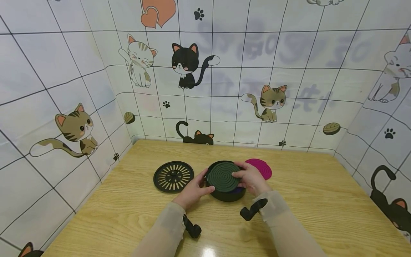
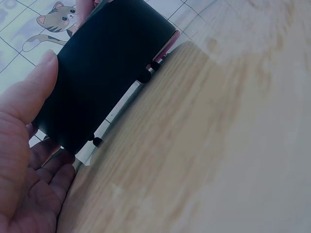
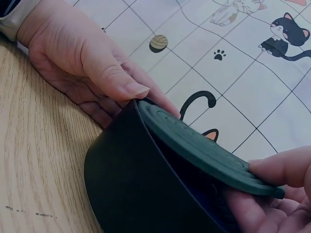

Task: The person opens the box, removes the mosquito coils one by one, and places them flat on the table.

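Note:
A green mosquito coil (image 1: 223, 176) lies tilted over the mouth of a round black mosquito coil holder (image 1: 228, 196). My right hand (image 1: 252, 180) pinches the coil's right edge, thumb on top and fingers beneath, as the right wrist view shows. The left hand (image 1: 194, 191) grips the holder's left side, its thumb at the rim; in the left wrist view that thumb (image 2: 41, 85) lies along the dark wall. Something blue-purple (image 1: 237, 190) shows inside the holder under the coil. Small feet (image 2: 146, 75) show at the holder's bottom.
A black slotted lid (image 1: 173, 185) with a central knob lies left of the holder. Behind the right hand is a pink mosquito coil (image 1: 261, 167). The wooden table (image 1: 112, 221) meets a cat-patterned cloth (image 1: 224, 82) at the back and sides.

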The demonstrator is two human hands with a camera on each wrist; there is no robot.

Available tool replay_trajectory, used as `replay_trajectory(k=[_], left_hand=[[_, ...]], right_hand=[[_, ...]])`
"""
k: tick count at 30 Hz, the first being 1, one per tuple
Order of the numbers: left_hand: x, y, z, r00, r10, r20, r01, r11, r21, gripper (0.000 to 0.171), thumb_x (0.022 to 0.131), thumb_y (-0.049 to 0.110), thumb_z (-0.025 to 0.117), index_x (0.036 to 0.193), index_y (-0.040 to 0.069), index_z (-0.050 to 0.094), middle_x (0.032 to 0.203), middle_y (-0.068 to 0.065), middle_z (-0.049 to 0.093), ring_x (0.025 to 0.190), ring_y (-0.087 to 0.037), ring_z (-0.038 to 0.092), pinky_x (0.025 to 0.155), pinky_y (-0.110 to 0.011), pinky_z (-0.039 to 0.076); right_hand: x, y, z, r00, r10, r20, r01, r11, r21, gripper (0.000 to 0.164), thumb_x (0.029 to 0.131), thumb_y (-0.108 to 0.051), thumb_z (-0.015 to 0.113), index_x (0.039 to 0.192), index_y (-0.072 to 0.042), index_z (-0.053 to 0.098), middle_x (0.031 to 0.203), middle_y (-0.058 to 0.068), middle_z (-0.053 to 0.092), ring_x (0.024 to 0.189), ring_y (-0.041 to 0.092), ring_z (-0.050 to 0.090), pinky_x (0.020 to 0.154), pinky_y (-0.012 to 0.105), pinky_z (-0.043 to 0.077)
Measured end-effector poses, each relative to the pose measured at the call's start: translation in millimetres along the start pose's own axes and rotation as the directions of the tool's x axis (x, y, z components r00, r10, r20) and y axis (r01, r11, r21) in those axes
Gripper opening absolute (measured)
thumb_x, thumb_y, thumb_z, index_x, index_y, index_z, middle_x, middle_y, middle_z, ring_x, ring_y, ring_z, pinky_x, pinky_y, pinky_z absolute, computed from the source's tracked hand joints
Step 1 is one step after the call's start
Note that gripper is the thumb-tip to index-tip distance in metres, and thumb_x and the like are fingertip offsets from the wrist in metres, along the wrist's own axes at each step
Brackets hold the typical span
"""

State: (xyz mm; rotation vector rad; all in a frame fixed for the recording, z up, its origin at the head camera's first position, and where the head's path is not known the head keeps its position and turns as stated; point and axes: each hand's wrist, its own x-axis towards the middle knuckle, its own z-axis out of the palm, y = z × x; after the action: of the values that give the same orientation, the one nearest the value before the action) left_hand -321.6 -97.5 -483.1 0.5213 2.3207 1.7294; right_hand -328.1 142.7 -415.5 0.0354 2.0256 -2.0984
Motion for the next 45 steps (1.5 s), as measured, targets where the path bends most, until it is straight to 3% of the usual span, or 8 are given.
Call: replay_trajectory(k=[7,12,15,18,23,32,38,45], left_hand=[[-1.9,4.6,-0.8,1.000,0.010,0.008,-0.010,1.000,-0.009,0.088,0.088,0.033,0.071,0.155,0.016,0.018,0.154,-0.011,0.030,0.138,-0.031,0.033,0.112,-0.048,0.026],[-9.5,20.2,-2.0,1.000,0.000,0.021,0.000,1.000,-0.020,0.087,0.089,0.027,0.071,0.155,0.009,0.018,0.152,-0.016,0.033,0.138,-0.034,0.033,0.113,-0.049,0.025],[-5.5,10.7,-1.0,1.000,0.008,0.011,-0.008,1.000,-0.014,0.087,0.088,0.031,0.071,0.155,0.013,0.018,0.153,-0.014,0.032,0.139,-0.031,0.032,0.113,-0.047,0.024],[0.2,-0.4,0.3,1.000,0.010,-0.005,-0.010,1.000,0.004,0.088,0.088,0.036,0.071,0.155,0.019,0.018,0.154,-0.012,0.031,0.139,-0.029,0.031,0.113,-0.045,0.024],[0.4,-1.3,0.1,1.000,0.010,-0.007,-0.010,1.000,0.015,0.087,0.087,0.039,0.071,0.155,0.022,0.019,0.153,-0.009,0.033,0.139,-0.028,0.033,0.113,-0.045,0.026],[-1.3,1.3,0.5,1.000,0.002,-0.010,-0.002,1.000,0.006,0.086,0.087,0.038,0.072,0.155,0.022,0.020,0.153,-0.010,0.032,0.139,-0.028,0.032,0.113,-0.044,0.025],[-2.2,5.8,-0.7,1.000,0.000,0.005,0.000,1.000,-0.015,0.087,0.088,0.030,0.072,0.155,0.013,0.019,0.153,-0.016,0.031,0.140,-0.032,0.030,0.114,-0.046,0.023],[-0.2,0.9,-0.1,1.000,0.012,0.000,-0.012,1.000,-0.004,0.086,0.088,0.034,0.071,0.155,0.019,0.019,0.154,-0.012,0.031,0.140,-0.029,0.030,0.114,-0.045,0.024]], right_hand=[[1,3,-4,1.000,-0.001,0.009,0.000,0.996,0.094,0.060,0.093,0.005,0.055,0.147,0.001,0.030,0.125,0.021,0.055,0.080,0.018,0.069,0.068,0.031,0.058],[-3,-1,-9,1.000,-0.010,-0.019,0.013,0.991,0.134,0.059,0.093,0.003,0.056,0.147,0.000,0.032,0.106,0.006,0.066,0.074,0.013,0.068,0.062,0.025,0.055],[-3,-4,-16,0.999,-0.015,-0.050,0.023,0.986,0.164,0.059,0.093,0.003,0.058,0.146,-0.001,0.033,0.096,-0.001,0.068,0.071,0.010,0.068,0.060,0.022,0.054],[-5,-9,-27,0.997,-0.019,-0.079,0.036,0.976,0.213,0.058,0.093,0.003,0.057,0.146,-0.001,0.033,0.100,-0.002,0.065,0.074,0.009,0.068,0.062,0.022,0.055],[-9,-15,-47,0.992,-0.014,-0.124,0.053,0.948,0.314,0.060,0.094,0.005,0.054,0.148,-0.001,0.029,0.105,-0.001,0.060,0.080,0.011,0.069,0.068,0.025,0.057],[-14,-15,-82,0.967,0.046,-0.250,0.060,0.914,0.402,0.067,0.094,0.005,0.053,0.151,-0.009,0.021,0.086,-0.004,0.066,0.075,0.009,0.068,0.061,0.022,0.055],[-14,-8,-98,0.926,0.098,-0.364,0.090,0.880,0.466,0.071,0.094,0.006,0.054,0.154,-0.013,0.020,0.084,-0.005,0.066,0.073,0.009,0.068,0.053,0.023,0.054],[-10,5,-109,0.834,0.154,-0.530,0.159,0.853,0.498,0.067,0.092,0.005,0.055,0.151,-0.012,0.027,0.100,-0.003,0.060,0.068,0.007,0.064,0.042,0.024,0.046]])
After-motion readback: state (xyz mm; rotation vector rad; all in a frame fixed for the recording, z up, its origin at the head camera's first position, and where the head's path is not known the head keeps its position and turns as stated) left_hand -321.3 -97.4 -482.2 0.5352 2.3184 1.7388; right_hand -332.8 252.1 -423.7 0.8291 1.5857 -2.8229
